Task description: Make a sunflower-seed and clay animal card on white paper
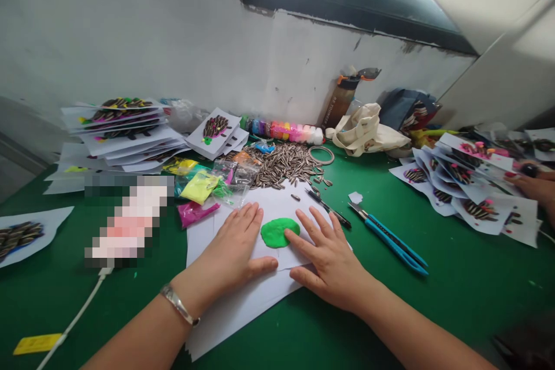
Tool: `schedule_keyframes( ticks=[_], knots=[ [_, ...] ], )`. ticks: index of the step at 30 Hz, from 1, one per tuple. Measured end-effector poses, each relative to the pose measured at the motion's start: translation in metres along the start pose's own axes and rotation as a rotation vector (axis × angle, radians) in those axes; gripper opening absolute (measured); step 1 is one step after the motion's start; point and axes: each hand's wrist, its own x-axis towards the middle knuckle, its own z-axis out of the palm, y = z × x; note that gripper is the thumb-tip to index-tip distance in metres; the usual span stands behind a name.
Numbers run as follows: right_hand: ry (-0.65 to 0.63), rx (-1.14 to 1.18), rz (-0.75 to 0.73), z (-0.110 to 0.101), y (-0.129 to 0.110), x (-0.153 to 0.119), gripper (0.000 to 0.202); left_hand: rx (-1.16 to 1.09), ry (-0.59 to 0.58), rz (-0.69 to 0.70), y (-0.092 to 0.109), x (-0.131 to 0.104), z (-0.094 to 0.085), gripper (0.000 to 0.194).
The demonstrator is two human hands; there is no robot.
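Note:
A flat oval of bright green modelling clay [276,232] lies on white paper [225,315] in front of me. My right hand [327,251] is spread beside it, with the index fingertip touching the clay's right edge. On the other side, my left hand [232,251] rests flat on the paper with fingers stretched out, its thumb pointing towards the clay. Neither hand holds anything. Just beyond the sheet is a heap of striped sunflower seeds [284,165], and one loose seed [295,198] lies on the paper. A black pen [332,208] sits past my right fingertips.
A blue utility knife [390,240] lies to the right. Bags of coloured clay [199,186] and stacked seed pictures [130,133] are at the left. Further right, another person's hand [535,185] is by more pictures [459,176]. A bottle [340,98] and cloth bag [368,130] stand behind.

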Motion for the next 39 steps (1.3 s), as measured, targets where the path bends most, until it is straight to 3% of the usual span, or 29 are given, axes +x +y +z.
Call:
schedule_keyframes(
  ticks=[10, 13, 19, 25, 39],
  knots=[
    [-0.009, 0.008, -0.015, -0.001, 0.000, 0.003, 0.065, 0.014, 0.009, 0.009, -0.002, 0.000, 0.002, 0.096],
    [0.009, 0.006, -0.035, -0.003, -0.002, 0.010, 0.072, -0.003, 0.034, 0.019, -0.002, 0.000, 0.002, 0.094],
    [-0.027, 0.020, -0.048, -0.009, -0.004, 0.023, 0.064, -0.024, 0.036, 0.021, -0.004, -0.001, 0.004, 0.093],
    [-0.059, 0.054, -0.050, -0.013, -0.007, 0.033, 0.069, -0.009, 0.085, 0.046, -0.005, -0.001, 0.006, 0.092],
    [-0.052, 0.053, -0.053, -0.003, -0.004, 0.036, 0.067, -0.018, 0.050, 0.020, -0.003, -0.001, 0.004, 0.095]
  ],
)
